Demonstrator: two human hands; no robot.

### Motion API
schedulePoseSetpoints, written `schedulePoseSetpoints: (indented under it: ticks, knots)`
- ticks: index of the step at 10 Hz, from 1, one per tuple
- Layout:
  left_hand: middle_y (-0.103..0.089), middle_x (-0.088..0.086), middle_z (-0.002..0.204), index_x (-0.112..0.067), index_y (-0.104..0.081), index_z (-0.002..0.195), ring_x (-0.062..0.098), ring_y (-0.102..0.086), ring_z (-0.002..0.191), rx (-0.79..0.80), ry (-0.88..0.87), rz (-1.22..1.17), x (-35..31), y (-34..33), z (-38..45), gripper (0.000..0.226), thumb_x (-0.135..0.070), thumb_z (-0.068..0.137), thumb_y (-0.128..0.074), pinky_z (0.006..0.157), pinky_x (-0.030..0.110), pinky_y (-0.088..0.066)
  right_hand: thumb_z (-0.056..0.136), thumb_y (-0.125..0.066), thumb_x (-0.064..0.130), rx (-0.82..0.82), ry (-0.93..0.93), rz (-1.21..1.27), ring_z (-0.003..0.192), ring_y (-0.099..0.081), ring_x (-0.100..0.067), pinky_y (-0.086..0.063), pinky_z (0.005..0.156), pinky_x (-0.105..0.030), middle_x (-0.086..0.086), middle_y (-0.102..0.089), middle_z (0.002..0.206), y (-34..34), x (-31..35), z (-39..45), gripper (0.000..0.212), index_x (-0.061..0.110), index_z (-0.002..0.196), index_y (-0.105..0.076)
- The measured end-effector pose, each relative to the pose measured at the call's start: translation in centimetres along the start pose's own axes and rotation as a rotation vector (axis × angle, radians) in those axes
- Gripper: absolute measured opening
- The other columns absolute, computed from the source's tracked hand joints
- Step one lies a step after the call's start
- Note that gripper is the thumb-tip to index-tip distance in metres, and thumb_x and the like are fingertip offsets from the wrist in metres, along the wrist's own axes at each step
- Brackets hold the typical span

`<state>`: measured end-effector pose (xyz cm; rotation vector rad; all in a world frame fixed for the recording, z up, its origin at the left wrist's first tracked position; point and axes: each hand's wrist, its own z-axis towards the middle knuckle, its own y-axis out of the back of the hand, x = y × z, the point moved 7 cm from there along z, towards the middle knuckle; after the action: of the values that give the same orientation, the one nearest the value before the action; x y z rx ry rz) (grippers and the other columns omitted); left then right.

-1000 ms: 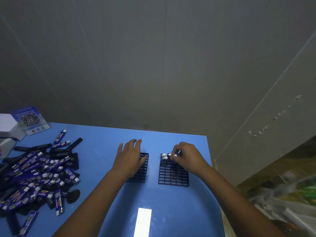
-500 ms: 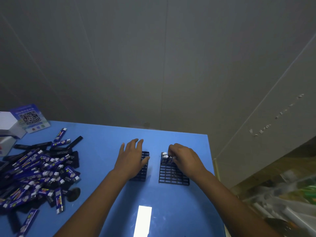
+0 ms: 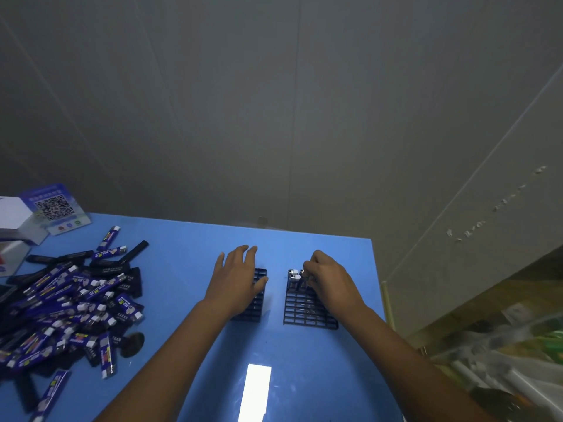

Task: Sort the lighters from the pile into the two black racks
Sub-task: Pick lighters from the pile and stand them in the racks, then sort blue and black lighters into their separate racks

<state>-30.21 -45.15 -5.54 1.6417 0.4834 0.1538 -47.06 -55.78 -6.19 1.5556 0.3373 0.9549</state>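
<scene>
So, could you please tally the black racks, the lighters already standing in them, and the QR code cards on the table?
Black racks: 2, left rack and right rack
Lighters standing in racks, tops visible: 3; the right hand may hide more
QR code cards: 1
Total: 6

Person's body as seen from the head camera. Two forearms enter from the lower edge of the view, each ending in a hand: the left hand [image 3: 238,280] and the right hand [image 3: 330,281]. Both forearms are bare from the lower edge of the view to the wrist; no sleeve, cuff or glove shows on either. Neither wrist carries a watch, band or bracelet, and no ring shows on the visible fingers [image 3: 243,254] of the left hand. The fingertips of the right hand are too small and dim to describe further.
</scene>
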Motion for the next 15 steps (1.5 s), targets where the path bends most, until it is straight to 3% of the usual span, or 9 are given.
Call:
schedulePoseSetpoints:
  ticks: [3,4,5,6,9,11,15]
  knots:
    - [-0.016,0.007,0.163,-0.017,-0.012,0.157,0.024,-0.017,0.150,0.005,0.006,-0.010,0.1,0.5,-0.8,0.073,-0.050,0.101,-0.043,0.124,0.045,-0.008,0.078,-0.065,0.003,0.063,0.068,-0.192,0.069,-0.041,-0.020,-0.030,0.054,-0.030,-0.001,-0.046,0.084,-0.4,1.2,-0.2,0.010,0.011,0.079,-0.058]
    - [-0.016,0.007,0.163,-0.017,-0.012,0.158,0.024,-0.018,0.150,0.005,0.016,-0.010,0.4,1.0,-1.7,0.072,-0.050,0.101,-0.043,0.124,0.045,-0.009,0.085,-0.062,0.006,0.096,0.061,-0.229,0.077,-0.050,-0.021,-0.033,0.057,-0.030,-0.001,-0.049,0.089,0.1,1.6,-0.4,0.007,0.012,0.088,-0.064]
    - [-0.018,0.008,0.162,-0.016,-0.013,0.157,0.025,-0.020,0.149,-0.016,0.010,-0.012,0.6,1.9,-2.9,0.073,-0.049,0.101,-0.044,0.124,0.042,-0.012,0.094,-0.056,0.013,0.091,0.027,-0.185,0.101,-0.057,-0.023,-0.045,0.067,-0.032,-0.001,-0.056,0.106,1.2,2.3,-0.8,0.015,0.014,0.102,-0.067]
    - [-0.020,0.009,0.161,-0.015,-0.015,0.157,0.027,-0.024,0.147,-0.050,0.010,-0.016,1.1,3.0,-4.4,0.073,-0.049,0.100,-0.046,0.123,0.041,-0.016,0.098,-0.057,0.024,0.048,0.002,-0.126,0.119,-0.051,-0.023,-0.049,0.085,-0.035,-0.002,-0.051,0.131,2.7,3.8,-1.7,0.038,0.016,0.135,-0.055]
    - [-0.019,0.009,0.161,-0.016,-0.013,0.157,0.028,-0.022,0.147,-0.124,0.033,0.002,5.1,5.4,-10.9,0.078,-0.054,0.098,-0.047,0.122,0.044,-0.019,0.093,-0.059,0.053,0.077,0.002,-0.234,0.144,-0.029,-0.028,-0.034,0.111,-0.041,-0.010,-0.024,0.160,3.9,12.2,-4.6,0.085,0.013,0.156,-0.020]
    - [-0.017,0.011,0.161,-0.015,-0.013,0.157,0.030,-0.022,0.147,-0.130,0.071,0.010,10.9,6.5,-17.8,0.081,-0.057,0.096,-0.048,0.120,0.043,-0.022,0.088,-0.060,0.062,0.072,0.041,-0.194,0.148,-0.023,-0.029,-0.027,0.118,-0.043,-0.011,-0.020,0.162,2.4,19.9,-7.7,0.094,0.015,0.157,-0.017]
    - [-0.017,0.011,0.160,-0.018,-0.013,0.157,0.031,-0.021,0.147,-0.123,0.254,-0.024,25.9,8.0,-33.2,0.086,-0.057,0.093,-0.055,0.119,0.043,-0.022,0.087,-0.061,0.063,0.145,0.182,-0.203,0.148,-0.022,-0.030,-0.026,0.117,-0.042,-0.011,-0.016,0.163,-4.2,36.6,-11.6,0.097,0.015,0.158,-0.015]
